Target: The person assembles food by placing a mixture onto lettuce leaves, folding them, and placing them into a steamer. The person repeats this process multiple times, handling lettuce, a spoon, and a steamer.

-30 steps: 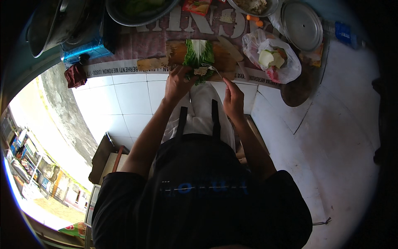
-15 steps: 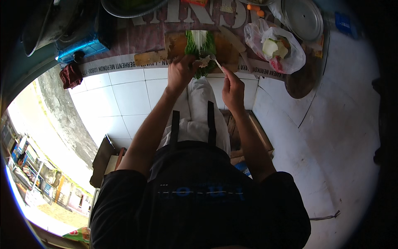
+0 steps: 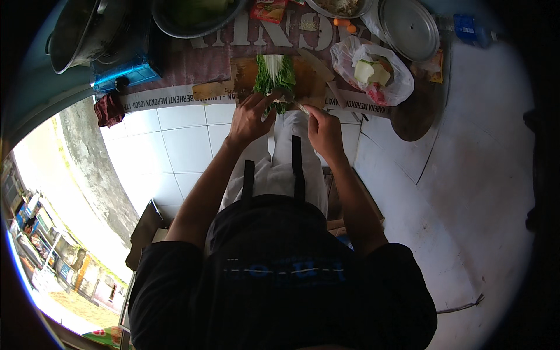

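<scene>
A leafy green cabbage leaf [image 3: 274,71] with a pale rib lies lengthwise on a wooden cutting board [image 3: 244,71] in front of me. My left hand [image 3: 249,121] is at its near end, fingers bent and closed against the leaf edge; its fingertips are partly hidden. My right hand [image 3: 324,134] is closed round the light handle of a spoon [image 3: 285,94], whose bowl rests over the leaf close to my left fingers. A little pale filling shows beside the bowl, mostly covered. To the right of the board lies a knife [image 3: 336,93].
At the upper left a pot [image 3: 74,41] stands on a blue stove [image 3: 128,76], with a dark cloth [image 3: 109,109] near it. A basin [image 3: 198,30] and a bowl [image 3: 344,13] sit at the back. Rightward are a plastic bag [image 3: 402,81] with cut vegetable and a round lid [image 3: 408,29].
The spoon's bowl has turned and moved left over the leaf, toward my left fingers. The pale filling seen there before is now mostly hidden. The view has shifted slightly.
</scene>
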### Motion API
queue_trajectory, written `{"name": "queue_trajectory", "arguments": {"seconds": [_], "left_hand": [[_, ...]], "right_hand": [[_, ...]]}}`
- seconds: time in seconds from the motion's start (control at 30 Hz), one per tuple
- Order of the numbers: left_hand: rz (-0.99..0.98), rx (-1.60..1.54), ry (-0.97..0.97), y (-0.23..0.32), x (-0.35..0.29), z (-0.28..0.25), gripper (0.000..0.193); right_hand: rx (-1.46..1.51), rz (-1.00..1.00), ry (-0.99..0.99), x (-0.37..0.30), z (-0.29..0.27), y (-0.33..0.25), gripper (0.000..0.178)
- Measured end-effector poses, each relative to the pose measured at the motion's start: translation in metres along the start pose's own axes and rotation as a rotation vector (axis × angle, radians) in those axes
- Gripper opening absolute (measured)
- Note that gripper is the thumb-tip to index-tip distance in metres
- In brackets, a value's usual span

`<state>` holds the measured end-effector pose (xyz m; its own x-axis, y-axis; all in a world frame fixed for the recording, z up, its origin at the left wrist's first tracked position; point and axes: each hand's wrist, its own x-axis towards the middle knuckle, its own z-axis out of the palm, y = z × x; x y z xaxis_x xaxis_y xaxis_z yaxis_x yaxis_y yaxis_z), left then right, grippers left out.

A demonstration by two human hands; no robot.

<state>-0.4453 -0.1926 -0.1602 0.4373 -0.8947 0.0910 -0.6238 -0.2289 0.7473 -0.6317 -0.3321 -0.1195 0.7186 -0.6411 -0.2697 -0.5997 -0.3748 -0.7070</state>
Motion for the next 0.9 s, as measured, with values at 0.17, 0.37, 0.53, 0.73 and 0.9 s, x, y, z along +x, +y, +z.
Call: {"name": "queue_trajectory", "arguments": {"seconds": [0.17,0.37,0.53,0.73,0.9], "left_hand": [[-0.059,0.084,-0.062,0.009,0.003,0.010,0.043],[-0.075,0.166,0.001,0.003,0.003,0.017,0.046],[-0.127,0.148,-0.042,0.008,0.002,0.021,0.044],[-0.133,0.184,-0.101,0.007,-0.004,0.018,0.046],[-0.078,0.247,-0.098,0.005,-0.006,0.014,0.044]], "right_hand": [[-0.007,-0.147,0.036,0.010,0.004,0.002,0.029],[0.015,-0.138,-0.023,0.020,0.015,0.011,0.031],[0.006,-0.129,-0.063,0.021,0.018,0.009,0.032],[-0.053,-0.118,0.018,0.017,0.013,0.014,0.031],[-0.013,-0.162,0.078,0.011,-0.003,0.013,0.030]]}}
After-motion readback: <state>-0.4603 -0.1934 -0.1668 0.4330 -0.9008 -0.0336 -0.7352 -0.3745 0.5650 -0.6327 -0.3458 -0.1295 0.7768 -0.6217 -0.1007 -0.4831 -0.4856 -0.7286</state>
